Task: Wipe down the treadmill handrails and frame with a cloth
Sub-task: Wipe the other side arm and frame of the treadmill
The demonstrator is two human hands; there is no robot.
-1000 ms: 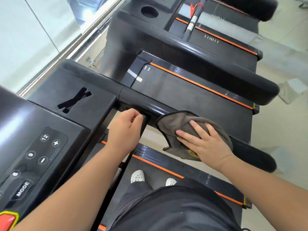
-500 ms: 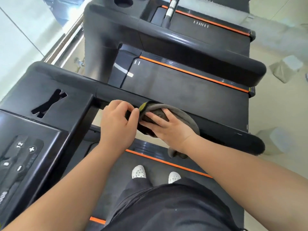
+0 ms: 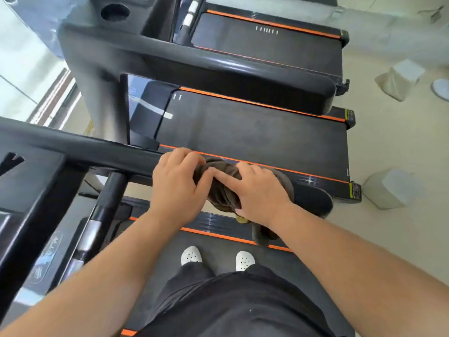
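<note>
Since the earlier frame both hands had slid outward along the black handrail [image 3: 102, 149]. The right hand [image 3: 261, 193] and left hand [image 3: 178, 183] each had their grip closed on the bunched grey-brown cloth [image 3: 222, 183] wrapping it; firm, even pressure toward the rail's end would probably clean best.

Black treadmills, orange trim, a grey-brown cloth.

The handrail [image 3: 102, 152] was glossy black, and the cloth [image 3: 221, 188] on it a dull grey-brown with a small yellow patch near its lower edge. The running belt [image 3: 255, 132] was dark charcoal, edged by thin orange stripes. The shoes [image 3: 191, 255] were white with perforations, the trousers [image 3: 238, 302] black, the floor [image 3: 401, 239] pale cream.
</note>
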